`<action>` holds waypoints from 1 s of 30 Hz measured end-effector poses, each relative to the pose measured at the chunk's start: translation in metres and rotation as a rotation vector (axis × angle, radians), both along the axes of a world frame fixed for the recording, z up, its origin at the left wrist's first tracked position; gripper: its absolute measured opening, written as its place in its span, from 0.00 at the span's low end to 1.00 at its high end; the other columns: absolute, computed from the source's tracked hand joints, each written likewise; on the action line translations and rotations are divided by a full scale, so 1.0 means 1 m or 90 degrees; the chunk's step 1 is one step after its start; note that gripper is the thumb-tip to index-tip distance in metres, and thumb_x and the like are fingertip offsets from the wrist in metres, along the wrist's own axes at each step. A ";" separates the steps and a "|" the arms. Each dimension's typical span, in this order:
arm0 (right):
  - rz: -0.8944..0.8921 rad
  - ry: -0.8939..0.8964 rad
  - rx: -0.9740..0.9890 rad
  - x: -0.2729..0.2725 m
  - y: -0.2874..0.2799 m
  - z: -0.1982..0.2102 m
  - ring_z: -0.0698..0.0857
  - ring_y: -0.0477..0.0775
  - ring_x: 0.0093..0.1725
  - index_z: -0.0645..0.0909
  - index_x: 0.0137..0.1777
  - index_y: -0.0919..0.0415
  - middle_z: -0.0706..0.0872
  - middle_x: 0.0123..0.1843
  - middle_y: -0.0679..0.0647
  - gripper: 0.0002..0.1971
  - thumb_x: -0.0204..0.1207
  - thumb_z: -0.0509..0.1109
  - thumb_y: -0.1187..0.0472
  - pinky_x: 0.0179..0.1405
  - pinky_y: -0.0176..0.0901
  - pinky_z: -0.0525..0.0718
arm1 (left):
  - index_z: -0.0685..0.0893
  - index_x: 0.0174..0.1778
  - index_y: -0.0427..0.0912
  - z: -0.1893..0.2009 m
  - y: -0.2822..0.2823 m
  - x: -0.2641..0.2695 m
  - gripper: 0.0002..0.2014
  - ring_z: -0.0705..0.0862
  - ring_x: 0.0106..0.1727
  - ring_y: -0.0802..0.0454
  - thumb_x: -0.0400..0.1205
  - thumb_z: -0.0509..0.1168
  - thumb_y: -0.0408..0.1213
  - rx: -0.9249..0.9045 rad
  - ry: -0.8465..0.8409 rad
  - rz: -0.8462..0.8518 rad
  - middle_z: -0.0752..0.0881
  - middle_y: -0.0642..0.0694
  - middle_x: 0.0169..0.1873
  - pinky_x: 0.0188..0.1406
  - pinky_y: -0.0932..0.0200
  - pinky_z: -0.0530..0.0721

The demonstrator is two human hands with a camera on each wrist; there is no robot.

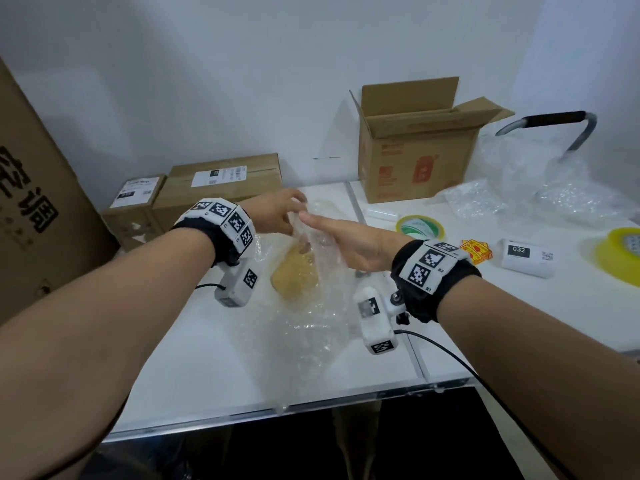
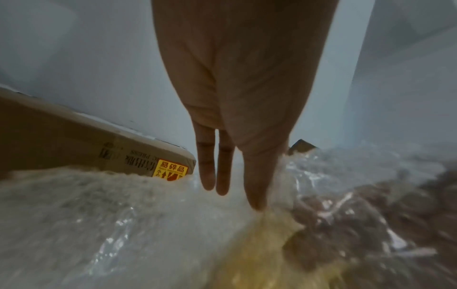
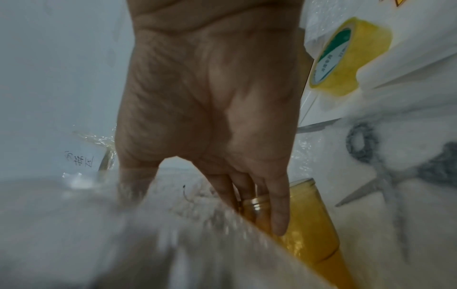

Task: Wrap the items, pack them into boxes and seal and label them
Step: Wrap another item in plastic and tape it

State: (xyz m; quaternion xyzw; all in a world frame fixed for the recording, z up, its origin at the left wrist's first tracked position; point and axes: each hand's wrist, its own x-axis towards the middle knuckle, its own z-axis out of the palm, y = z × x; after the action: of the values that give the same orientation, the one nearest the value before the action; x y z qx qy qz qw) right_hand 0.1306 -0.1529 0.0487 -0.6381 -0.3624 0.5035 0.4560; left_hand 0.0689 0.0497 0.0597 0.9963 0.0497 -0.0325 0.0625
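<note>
An amber jar (image 1: 294, 271) lies on a sheet of clear bubble wrap (image 1: 304, 327) in the middle of the white table (image 1: 194, 368). My left hand (image 1: 277, 213) is at the jar's far end and pinches the lifted edge of the wrap; in the left wrist view its thumb tip meets the bubble wrap (image 2: 99, 215) above the jar (image 2: 259, 254). My right hand (image 1: 343, 240) reaches in from the right. Its straight fingers (image 3: 277, 215) rest on the jar (image 3: 309, 224), and the thumb is blurred behind the raised bubble wrap (image 3: 123, 234).
An open cardboard box (image 1: 415, 150) stands at the back right, with loose bubble wrap (image 1: 536, 188) beside it. Two tape rolls (image 1: 419, 228) (image 1: 623, 251), yellow stickers (image 1: 476, 251) and a label roll (image 1: 526, 258) lie to the right. Scissors (image 3: 385, 166) lie under wrap. Sealed boxes (image 1: 221, 185) stand at the back left.
</note>
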 end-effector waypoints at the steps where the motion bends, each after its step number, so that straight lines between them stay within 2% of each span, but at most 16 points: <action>1: -0.004 -0.009 -0.005 -0.002 -0.002 0.003 0.84 0.59 0.65 0.76 0.74 0.53 0.85 0.65 0.58 0.40 0.70 0.65 0.27 0.74 0.60 0.75 | 0.84 0.64 0.40 0.003 0.002 0.001 0.16 0.85 0.54 0.41 0.79 0.72 0.34 0.007 -0.032 0.038 0.75 0.41 0.68 0.50 0.53 0.84; 2: -0.009 -0.029 -0.005 -0.004 -0.005 0.008 0.83 0.61 0.65 0.77 0.74 0.55 0.85 0.63 0.59 0.39 0.72 0.61 0.26 0.76 0.59 0.73 | 0.84 0.62 0.39 0.007 0.004 0.002 0.14 0.86 0.50 0.40 0.80 0.70 0.34 -0.001 -0.080 0.080 0.78 0.39 0.63 0.45 0.52 0.85; 4: -0.029 -0.043 -0.007 -0.005 -0.014 0.015 0.78 0.58 0.70 0.73 0.77 0.57 0.82 0.66 0.54 0.38 0.80 0.51 0.29 0.76 0.70 0.66 | 0.82 0.62 0.37 0.013 0.011 0.002 0.12 0.88 0.42 0.40 0.83 0.66 0.31 -0.050 -0.161 0.193 0.82 0.37 0.55 0.38 0.52 0.87; 5: -0.044 -0.047 -0.002 -0.005 -0.019 0.018 0.73 0.57 0.76 0.68 0.80 0.57 0.77 0.73 0.53 0.36 0.82 0.49 0.33 0.59 0.52 0.69 | 0.81 0.63 0.36 0.016 0.013 0.001 0.12 0.89 0.43 0.39 0.83 0.65 0.29 -0.073 -0.172 0.251 0.83 0.37 0.53 0.39 0.50 0.88; 6: -0.064 -0.050 0.005 0.000 -0.019 0.015 0.68 0.58 0.80 0.64 0.82 0.59 0.71 0.79 0.57 0.34 0.85 0.48 0.37 0.74 0.43 0.67 | 0.80 0.64 0.35 0.017 0.016 0.000 0.13 0.89 0.47 0.38 0.83 0.63 0.27 -0.087 -0.171 0.294 0.84 0.36 0.54 0.44 0.47 0.89; 8: -0.056 -0.059 0.012 0.003 -0.018 0.011 0.67 0.60 0.81 0.64 0.81 0.62 0.68 0.82 0.59 0.33 0.85 0.51 0.39 0.71 0.43 0.70 | 0.79 0.66 0.33 0.017 0.024 -0.001 0.15 0.86 0.56 0.35 0.82 0.61 0.25 -0.075 -0.172 0.347 0.85 0.34 0.58 0.52 0.48 0.86; 11: 0.057 -0.090 -0.003 0.004 -0.015 0.008 0.78 0.54 0.73 0.73 0.77 0.60 0.78 0.75 0.55 0.37 0.79 0.59 0.33 0.73 0.43 0.72 | 0.79 0.64 0.29 0.016 0.026 -0.003 0.13 0.83 0.61 0.34 0.84 0.58 0.25 -0.034 -0.183 0.382 0.84 0.33 0.59 0.58 0.48 0.80; 14: 0.011 -0.179 -0.030 0.008 -0.003 0.003 0.80 0.52 0.69 0.72 0.75 0.65 0.80 0.71 0.57 0.25 0.82 0.68 0.55 0.62 0.29 0.76 | 0.81 0.63 0.37 0.015 0.020 -0.006 0.14 0.84 0.54 0.39 0.83 0.60 0.24 -0.237 -0.295 0.386 0.83 0.37 0.57 0.48 0.53 0.83; 16: -0.079 -0.214 -0.031 0.016 0.007 -0.012 0.78 0.58 0.71 0.71 0.77 0.67 0.79 0.73 0.61 0.25 0.81 0.69 0.64 0.68 0.40 0.75 | 0.80 0.64 0.47 0.014 0.008 -0.012 0.18 0.85 0.43 0.47 0.82 0.62 0.23 -0.455 -0.373 0.352 0.83 0.44 0.54 0.39 0.57 0.86; 18: -0.176 -0.195 -0.028 0.019 0.013 -0.025 0.79 0.61 0.70 0.73 0.75 0.67 0.80 0.71 0.63 0.21 0.82 0.65 0.66 0.70 0.52 0.77 | 0.76 0.67 0.58 0.014 -0.003 -0.023 0.23 0.85 0.44 0.50 0.83 0.65 0.26 -0.540 -0.398 0.308 0.80 0.50 0.58 0.47 0.53 0.87; 20: -0.263 -0.159 0.000 0.022 0.013 -0.030 0.81 0.62 0.65 0.75 0.70 0.67 0.82 0.66 0.62 0.17 0.83 0.60 0.67 0.64 0.52 0.79 | 0.76 0.65 0.53 0.006 -0.003 -0.037 0.16 0.85 0.47 0.52 0.85 0.64 0.31 -0.557 -0.403 0.318 0.78 0.50 0.64 0.50 0.52 0.89; 21: -0.300 -0.142 0.016 0.021 0.012 -0.030 0.82 0.61 0.62 0.76 0.67 0.67 0.83 0.63 0.61 0.15 0.83 0.57 0.67 0.58 0.50 0.79 | 0.79 0.60 0.47 0.001 -0.001 -0.044 0.07 0.87 0.45 0.51 0.87 0.63 0.35 -0.560 -0.383 0.359 0.81 0.46 0.63 0.46 0.52 0.90; 22: -0.331 -0.137 0.025 0.022 0.011 -0.030 0.82 0.61 0.61 0.77 0.67 0.66 0.83 0.61 0.61 0.15 0.84 0.56 0.67 0.56 0.50 0.79 | 0.82 0.54 0.43 -0.005 0.000 -0.052 0.06 0.89 0.42 0.50 0.88 0.61 0.39 -0.539 -0.347 0.417 0.86 0.40 0.58 0.40 0.54 0.89; 25: -0.397 -0.140 0.047 0.023 0.012 -0.032 0.82 0.66 0.63 0.76 0.68 0.68 0.82 0.64 0.66 0.16 0.85 0.57 0.64 0.59 0.53 0.80 | 0.87 0.50 0.31 -0.032 0.004 -0.079 0.29 0.89 0.37 0.45 0.88 0.54 0.55 -0.481 -0.128 0.603 0.90 0.34 0.43 0.40 0.53 0.89; 28: -0.427 -0.102 0.066 0.023 0.013 -0.034 0.81 0.59 0.59 0.77 0.66 0.64 0.83 0.62 0.60 0.15 0.85 0.54 0.65 0.56 0.50 0.77 | 0.82 0.57 0.22 -0.060 -0.009 -0.094 0.47 0.90 0.51 0.36 0.81 0.49 0.71 -0.708 0.071 0.618 0.90 0.28 0.48 0.60 0.46 0.86; 30: -0.418 -0.089 0.081 0.019 0.016 -0.031 0.80 0.55 0.57 0.77 0.66 0.62 0.83 0.60 0.57 0.16 0.85 0.53 0.65 0.56 0.47 0.76 | 0.79 0.60 0.23 -0.071 -0.023 -0.091 0.52 0.87 0.58 0.33 0.76 0.46 0.77 -0.904 0.079 0.586 0.86 0.25 0.56 0.66 0.42 0.83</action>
State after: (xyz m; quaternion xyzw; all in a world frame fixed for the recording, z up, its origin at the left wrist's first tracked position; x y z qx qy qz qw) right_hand 0.1500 -0.1370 0.0178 -0.7240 -0.1985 0.2615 0.6067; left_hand -0.0226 0.0263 -0.0113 0.5973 0.4213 -0.0821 0.6775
